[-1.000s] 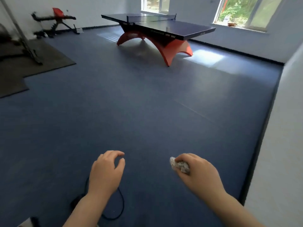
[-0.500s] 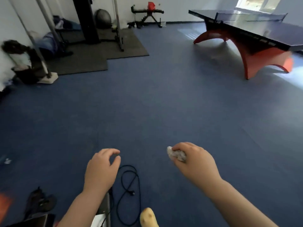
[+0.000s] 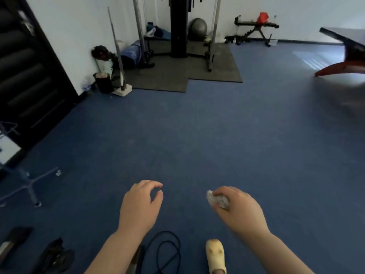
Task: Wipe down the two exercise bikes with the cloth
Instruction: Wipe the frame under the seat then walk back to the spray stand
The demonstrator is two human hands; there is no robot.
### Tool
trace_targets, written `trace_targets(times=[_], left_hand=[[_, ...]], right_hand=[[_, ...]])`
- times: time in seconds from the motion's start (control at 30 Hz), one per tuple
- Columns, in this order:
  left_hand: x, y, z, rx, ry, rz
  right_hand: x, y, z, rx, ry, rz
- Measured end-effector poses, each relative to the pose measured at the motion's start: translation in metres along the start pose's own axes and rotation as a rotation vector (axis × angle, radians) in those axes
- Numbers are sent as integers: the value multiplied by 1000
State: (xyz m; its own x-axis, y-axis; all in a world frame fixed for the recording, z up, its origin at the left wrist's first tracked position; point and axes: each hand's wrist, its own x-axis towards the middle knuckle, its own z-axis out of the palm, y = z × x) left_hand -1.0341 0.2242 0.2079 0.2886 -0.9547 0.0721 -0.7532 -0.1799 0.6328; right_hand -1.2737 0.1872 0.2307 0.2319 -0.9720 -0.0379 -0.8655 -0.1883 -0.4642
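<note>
My right hand (image 3: pixel 240 209) is clenched around the crumpled cloth (image 3: pixel 217 200). My left hand (image 3: pixel 139 206) hangs loosely curled, empty, above the blue floor (image 3: pixel 197 139).

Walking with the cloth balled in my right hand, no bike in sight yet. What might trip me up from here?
1. The black cable loops on the floor right beside your foot; a step left may snag it.
2. The cloth is only pinched in the right hand, so it may slip.
3. Dark shoes lie low left.
</note>
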Motion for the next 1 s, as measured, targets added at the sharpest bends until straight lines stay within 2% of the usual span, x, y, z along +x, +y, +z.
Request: trace_targets(times=[0.2, 0.37, 0.57, 0.67, 0.77, 1.0], left_hand=[[81, -2, 14, 34, 143, -237], [129, 2, 3, 54, 311, -359], [141, -35, -27, 118, 465, -614], [155, -60, -40, 111, 489, -740], [184, -94, -55, 122, 529, -791], [256, -171, -118, 114, 604, -853]], right_hand=[[145, 8, -7, -17, -106, -195], [255, -22, -9, -39, -187, -417], [330, -105, 30, -7, -323, -672], [363, -150, 54, -15, -381, -789], [398, -201, 85, -21, -411, -887], [468, -312, 140, -42, -494, -964]])
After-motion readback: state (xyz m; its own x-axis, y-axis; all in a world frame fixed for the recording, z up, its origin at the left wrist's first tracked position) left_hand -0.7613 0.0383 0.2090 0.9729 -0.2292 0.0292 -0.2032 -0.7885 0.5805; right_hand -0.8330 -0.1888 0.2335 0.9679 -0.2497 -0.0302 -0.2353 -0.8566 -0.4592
